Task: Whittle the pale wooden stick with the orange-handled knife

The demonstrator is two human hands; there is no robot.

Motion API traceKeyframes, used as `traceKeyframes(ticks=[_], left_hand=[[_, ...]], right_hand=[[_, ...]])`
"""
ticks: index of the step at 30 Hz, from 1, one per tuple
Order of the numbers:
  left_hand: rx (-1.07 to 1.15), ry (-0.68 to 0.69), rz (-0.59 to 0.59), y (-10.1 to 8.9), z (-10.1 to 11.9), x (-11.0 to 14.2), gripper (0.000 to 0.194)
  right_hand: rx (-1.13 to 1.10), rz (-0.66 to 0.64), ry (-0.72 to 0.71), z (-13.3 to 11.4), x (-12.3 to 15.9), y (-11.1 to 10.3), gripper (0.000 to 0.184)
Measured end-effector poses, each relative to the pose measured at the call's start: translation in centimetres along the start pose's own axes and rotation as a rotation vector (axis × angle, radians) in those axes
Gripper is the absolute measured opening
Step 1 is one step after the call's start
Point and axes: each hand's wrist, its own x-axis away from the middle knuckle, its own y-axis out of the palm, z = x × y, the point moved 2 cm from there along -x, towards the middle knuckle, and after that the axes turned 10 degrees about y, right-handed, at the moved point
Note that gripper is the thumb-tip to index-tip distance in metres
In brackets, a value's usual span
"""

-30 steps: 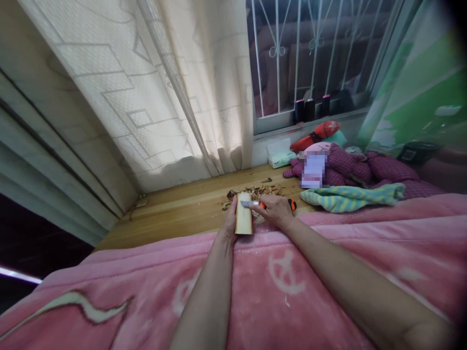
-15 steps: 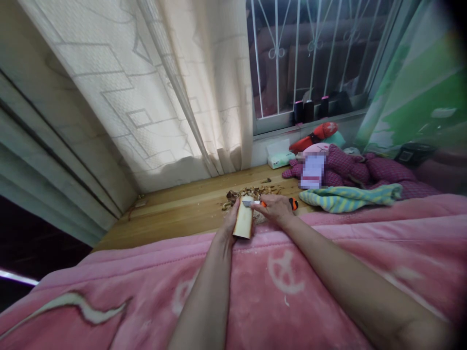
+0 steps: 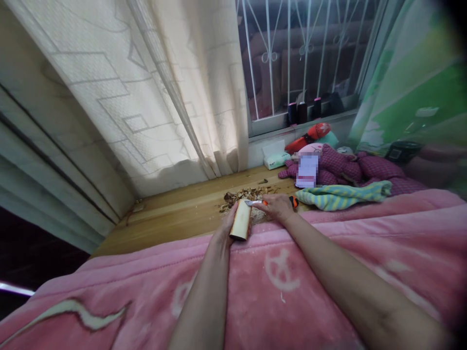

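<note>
My left hand [image 3: 226, 227] is closed around a pale block of wood [image 3: 241, 220], holding it upright and tilted a little to the right over the edge of a pink blanket [image 3: 277, 277]. My right hand [image 3: 276, 207] grips an orange-handled knife [image 3: 257, 202], whose blade rests on the top end of the wood. A pile of wood shavings [image 3: 243, 194] lies on the wooden platform [image 3: 175, 216] just beyond both hands.
A cream curtain [image 3: 164, 97] hangs behind the platform. The barred window [image 3: 295, 53] has small dark bottles [image 3: 302, 111] on its sill. A tissue pack [image 3: 274, 156], a purple stuffed toy [image 3: 339, 167] and a striped green-yellow cloth [image 3: 343, 193] lie at the right.
The wood block has tipped from upright to leaning right, and the view has shifted slightly. Both hands stay on the wood and the knife.
</note>
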Motion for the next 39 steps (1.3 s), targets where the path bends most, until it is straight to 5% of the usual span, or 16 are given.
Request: traceKeyframes(ticks=[9, 15, 39], left_hand=[[-0.032, -0.002, 0.049, 0.5, 0.4, 0.2, 0.050], [-0.148, 0.001, 0.058, 0.6, -0.3, 0.0, 0.042], [0.011, -0.031, -0.031, 0.6, 0.2, 0.2, 0.051]], right_hand=[[-0.001, -0.059, 0.043, 0.3, -0.4, 0.6, 0.061], [-0.003, -0.140, 0.198, 0.7, -1.0, 1.4, 0.064], [-0.085, 0.074, 0.151, 0.7, -0.5, 0.9, 0.065]])
